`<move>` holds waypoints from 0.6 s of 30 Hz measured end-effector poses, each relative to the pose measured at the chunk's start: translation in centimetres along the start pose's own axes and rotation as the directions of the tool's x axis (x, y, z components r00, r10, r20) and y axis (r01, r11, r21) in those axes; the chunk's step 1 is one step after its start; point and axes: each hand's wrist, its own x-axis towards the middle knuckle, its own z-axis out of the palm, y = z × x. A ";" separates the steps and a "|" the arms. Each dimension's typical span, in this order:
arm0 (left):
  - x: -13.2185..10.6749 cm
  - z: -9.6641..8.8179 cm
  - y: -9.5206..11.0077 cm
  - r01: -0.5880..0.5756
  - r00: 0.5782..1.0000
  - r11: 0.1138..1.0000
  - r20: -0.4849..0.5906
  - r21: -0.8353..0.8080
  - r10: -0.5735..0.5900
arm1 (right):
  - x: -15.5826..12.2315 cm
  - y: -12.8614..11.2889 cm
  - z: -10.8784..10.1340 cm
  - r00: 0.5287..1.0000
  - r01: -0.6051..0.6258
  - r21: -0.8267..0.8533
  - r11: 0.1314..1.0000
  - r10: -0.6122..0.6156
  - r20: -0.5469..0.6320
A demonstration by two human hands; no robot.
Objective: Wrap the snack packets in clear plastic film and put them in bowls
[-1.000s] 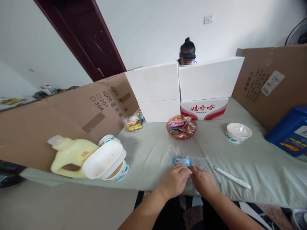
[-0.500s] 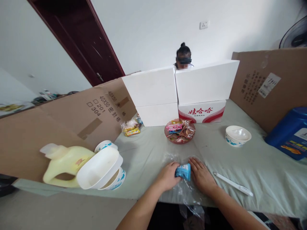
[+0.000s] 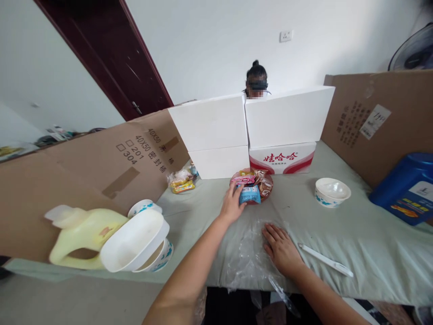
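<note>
Left hand (image 3: pixel 232 205): grip holds blue packet (image 3: pixel 250 195) by left end, at bowl (image 3: pixel 269 194). Right hand (image 3: pixel 282 249): flat, at clear plastic (image 3: pixel 244 259). Packet likely light, slippery; pinch ends.

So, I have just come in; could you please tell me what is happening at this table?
The left hand holds a blue packet at the near side of a bowl of wrapped snacks. The right hand lies flat on the table, beside some clear plastic. Another person is behind the white boxes. I cannot tell whether the packet already rests on the snacks.
</note>
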 end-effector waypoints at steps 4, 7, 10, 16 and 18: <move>-5.5 -1.1 1.6 -0.064 0.994 0.998 -0.092 -0.021 0.062 | 0.0 -0.1 -0.2 1.000 -0.012 0.002 1.000 0.012 0.016; -10.1 -2.9 4.3 -0.208 0.977 0.962 0.019 -0.179 0.214 | 0.1 -0.1 -0.3 0.999 -0.019 0.001 1.000 0.019 0.025; -13.9 -3.7 5.9 -0.136 0.967 0.957 0.174 -0.257 0.185 | 0.1 -0.1 -0.4 0.999 -0.015 0.002 1.000 0.015 0.041; -17.3 -3.9 0.5 0.516 0.856 0.802 0.175 -0.301 -0.486 | -0.3 0.5 -0.5 0.998 0.011 0.022 1.000 -0.012 0.057; -17.7 -4.9 -1.4 0.602 0.785 0.719 0.090 -0.347 -0.613 | -0.7 1.0 -0.7 0.998 0.034 0.024 0.999 -0.035 0.053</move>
